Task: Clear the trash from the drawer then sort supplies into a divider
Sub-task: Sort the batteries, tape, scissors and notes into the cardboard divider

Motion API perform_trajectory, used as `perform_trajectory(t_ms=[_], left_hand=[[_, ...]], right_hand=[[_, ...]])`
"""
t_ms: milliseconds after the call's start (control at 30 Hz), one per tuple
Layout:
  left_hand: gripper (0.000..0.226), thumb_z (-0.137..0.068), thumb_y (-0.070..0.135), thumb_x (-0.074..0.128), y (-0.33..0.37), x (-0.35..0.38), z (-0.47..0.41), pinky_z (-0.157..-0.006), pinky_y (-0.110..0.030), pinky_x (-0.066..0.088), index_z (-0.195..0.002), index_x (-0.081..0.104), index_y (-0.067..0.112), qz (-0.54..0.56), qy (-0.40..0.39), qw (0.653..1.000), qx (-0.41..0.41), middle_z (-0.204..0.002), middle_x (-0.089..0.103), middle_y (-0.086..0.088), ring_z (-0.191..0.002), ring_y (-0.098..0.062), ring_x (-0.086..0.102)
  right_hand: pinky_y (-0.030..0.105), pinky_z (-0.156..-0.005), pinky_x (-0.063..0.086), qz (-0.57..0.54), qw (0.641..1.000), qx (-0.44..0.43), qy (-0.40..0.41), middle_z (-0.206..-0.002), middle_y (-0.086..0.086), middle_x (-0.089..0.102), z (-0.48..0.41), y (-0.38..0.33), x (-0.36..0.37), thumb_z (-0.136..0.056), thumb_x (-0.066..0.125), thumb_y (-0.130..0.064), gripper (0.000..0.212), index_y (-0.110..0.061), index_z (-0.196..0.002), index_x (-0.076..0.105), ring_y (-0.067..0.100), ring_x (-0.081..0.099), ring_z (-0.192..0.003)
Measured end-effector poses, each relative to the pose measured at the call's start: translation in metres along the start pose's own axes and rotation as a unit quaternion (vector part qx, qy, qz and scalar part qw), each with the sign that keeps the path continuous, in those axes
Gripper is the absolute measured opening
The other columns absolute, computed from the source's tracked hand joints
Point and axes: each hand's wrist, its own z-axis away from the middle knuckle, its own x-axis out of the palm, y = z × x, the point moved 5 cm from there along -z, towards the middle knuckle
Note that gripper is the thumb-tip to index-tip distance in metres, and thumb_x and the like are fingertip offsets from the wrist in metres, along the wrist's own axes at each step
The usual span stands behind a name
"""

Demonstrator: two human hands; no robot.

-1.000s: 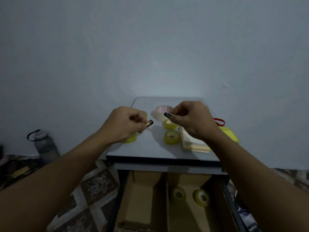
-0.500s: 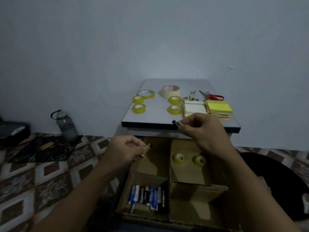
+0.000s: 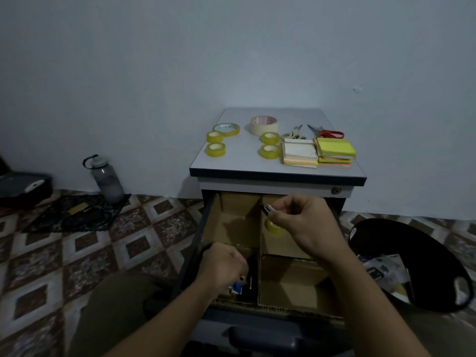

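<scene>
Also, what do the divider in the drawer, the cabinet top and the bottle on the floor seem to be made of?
The divider looks like matte brown corrugated cardboard: rough raw edges show along its walls. The cabinet top seems laminated board, smooth pale grey with a dark edge band, though the core is hidden. The bottle looks like translucent smoky plastic with a dark loop.

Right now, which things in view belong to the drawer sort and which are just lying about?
Job: left hand at the stored batteries; right hand pinching a battery; cardboard divider; tape rolls, scissors, sticky notes on the cabinet top; black trash bag.
Lying about: water bottle; dark mat; black case by the wall.
</scene>
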Motion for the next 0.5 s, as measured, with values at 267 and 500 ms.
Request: perform_trajectory(t_ms=[267, 500], left_hand=[[0.013, -0.079, 0.004, 0.074, -0.001, 0.017, -0.01, -0.05, -0.023, 0.049, -0.089, 0.075, 0.012, 0.012, -0.04, 0.999, -0.03, -0.076, 0.072, -0.006, -0.059, -0.015, 0.066], [0.022, -0.08, 0.006, 0.076, -0.001, 0.014, -0.012, -0.061, -0.032, 0.057, -0.094, 0.071, 0.023, -0.053, -0.139, 0.988, 0.048, -0.09, 0.075, -0.014, -0.071, -0.021, 0.072]], right_hand=[[0.024, -0.068, 0.05, 0.002, 1.0, 0.025, -0.012, -0.086, -0.004, 0.069, 0.001, 0.011, 0.005, -0.087, 0.073, -0.023, 0.003, -0.022, -0.089, 0.071, 0.011, 0.064, -0.082], [0.022, -0.063, 0.047, 0.015, 0.999, 0.028, -0.007, -0.084, -0.003, 0.069, 0.002, 0.021, -0.001, -0.087, 0.074, -0.023, 0.004, -0.02, -0.088, 0.071, 0.011, 0.064, -0.078]])
